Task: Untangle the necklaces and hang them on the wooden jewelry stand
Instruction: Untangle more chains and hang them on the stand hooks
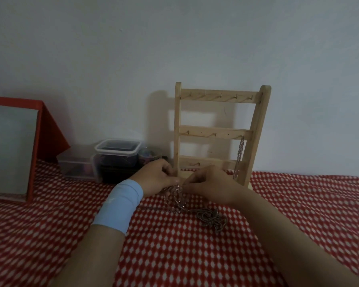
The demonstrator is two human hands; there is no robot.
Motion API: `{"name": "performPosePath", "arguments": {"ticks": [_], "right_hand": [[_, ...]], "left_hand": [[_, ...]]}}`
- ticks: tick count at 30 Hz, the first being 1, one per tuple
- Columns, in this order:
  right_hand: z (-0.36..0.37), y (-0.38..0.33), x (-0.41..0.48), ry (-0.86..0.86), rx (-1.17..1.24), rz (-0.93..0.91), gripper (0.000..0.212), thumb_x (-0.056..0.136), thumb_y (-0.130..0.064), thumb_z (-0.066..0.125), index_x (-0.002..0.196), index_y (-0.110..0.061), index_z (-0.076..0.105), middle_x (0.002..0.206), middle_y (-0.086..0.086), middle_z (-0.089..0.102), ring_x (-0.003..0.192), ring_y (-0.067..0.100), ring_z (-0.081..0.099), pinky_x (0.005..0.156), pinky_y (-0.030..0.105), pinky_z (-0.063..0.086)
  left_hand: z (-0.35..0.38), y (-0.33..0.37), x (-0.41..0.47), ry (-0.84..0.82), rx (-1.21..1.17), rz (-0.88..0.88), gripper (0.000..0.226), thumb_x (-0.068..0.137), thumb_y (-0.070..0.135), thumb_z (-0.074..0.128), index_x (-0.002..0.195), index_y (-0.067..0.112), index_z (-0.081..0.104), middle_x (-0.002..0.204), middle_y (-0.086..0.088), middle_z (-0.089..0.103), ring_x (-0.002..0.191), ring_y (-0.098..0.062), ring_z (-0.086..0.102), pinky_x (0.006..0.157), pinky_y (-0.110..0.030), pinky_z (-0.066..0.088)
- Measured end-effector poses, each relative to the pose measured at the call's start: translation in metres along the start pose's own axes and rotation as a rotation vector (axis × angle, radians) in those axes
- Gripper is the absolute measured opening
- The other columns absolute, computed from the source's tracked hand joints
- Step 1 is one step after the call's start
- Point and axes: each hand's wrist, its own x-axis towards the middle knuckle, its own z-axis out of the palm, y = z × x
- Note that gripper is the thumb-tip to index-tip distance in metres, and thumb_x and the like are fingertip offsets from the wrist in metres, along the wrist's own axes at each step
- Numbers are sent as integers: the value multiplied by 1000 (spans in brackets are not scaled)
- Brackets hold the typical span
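The left hand [158, 177] and right hand [209, 185] both pinch the tangled necklaces [175, 196] near the far edge of the surface [195, 255], before the wooden jewelry stand [218, 129]; a hard pull could tighten the knot or break a chain.

A room in a home was suggested. A red cloth [174, 255] patterned in white was spread up to a plain pale wall [174, 38]. A red-framed panel [8, 150] was leaned at the left, and lidded plastic tubs [117, 151] of small things were set beside a jewelry stand [216, 131].
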Motion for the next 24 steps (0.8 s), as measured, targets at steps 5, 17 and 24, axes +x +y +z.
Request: {"name": "performPosePath", "arguments": {"ticks": [5,17,24], "right_hand": [[2,-1,1,13,184,75,26,104,-30,56,102,-11,73,94,7,75,68,8,66,61,22,55],[-1,-3,2,69,396,6,41,108,-31,47,71,-17,57,56,-10,45,53,8,43,63,25,43],[-1,-2,2,21,478,25,35,104,-33,56,74,-14,61,58,-4,44,52,10,42,62,28,49]], "left_hand": [[3,0,-3,-103,-88,60,6,93,11,60,94,16,63,88,-3,70,80,-15,68,71,-19,53],[-7,6,-8,-122,-38,140,9,90,31,66,82,31,69,90,14,70,88,1,63,82,-16,46],[-4,9,-6,-103,-684,83,22,97,7,49,80,11,62,83,-7,67,84,-21,64,84,-34,52]]}}
